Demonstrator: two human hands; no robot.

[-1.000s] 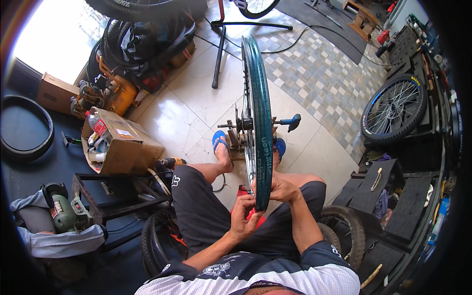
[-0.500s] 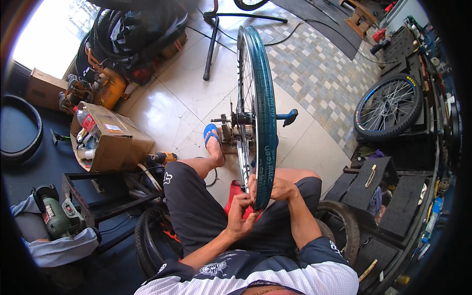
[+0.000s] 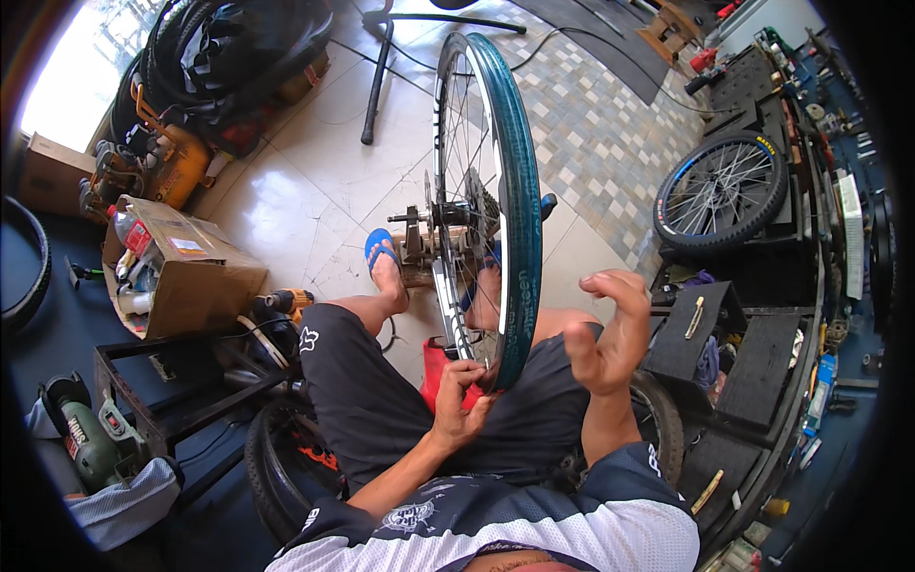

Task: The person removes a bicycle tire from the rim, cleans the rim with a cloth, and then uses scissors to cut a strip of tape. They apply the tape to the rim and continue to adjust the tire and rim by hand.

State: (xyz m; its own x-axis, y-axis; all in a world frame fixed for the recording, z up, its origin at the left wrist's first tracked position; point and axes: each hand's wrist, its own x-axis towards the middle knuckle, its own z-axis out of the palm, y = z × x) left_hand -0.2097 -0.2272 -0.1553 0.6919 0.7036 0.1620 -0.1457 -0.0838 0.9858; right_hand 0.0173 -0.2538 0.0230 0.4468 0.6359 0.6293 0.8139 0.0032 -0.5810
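A bicycle wheel (image 3: 444, 191) stands upright between my legs, with a teal rim strip (image 3: 520, 238) around its outer face. It has spokes, a hub (image 3: 448, 217) and a cassette (image 3: 484, 212). My left hand (image 3: 461, 408) is closed at the wheel's near lower edge, thumb and fingers pinching the rim there. Just what lies between the fingertips is partly hidden. Off to the wheel's right, my right hand (image 3: 612, 336) is raised in the air, holding nothing, its fingers curved and apart. Behind the near rim, a red object (image 3: 437, 370) shows between my thighs.
On the left are a cardboard box (image 3: 195, 272) of bottles, an orange compressor (image 3: 178, 164), a drill (image 3: 288, 302) and a green power tool (image 3: 88, 443). A tyred wheel (image 3: 721, 191) leans at right beside a black workbench (image 3: 762, 367). A stand leg (image 3: 377, 91) lies ahead.
My right hand has let go of the wheel's near edge and moved right and up, fingers opening. My left hand stays on the rim. The view has shifted slightly.
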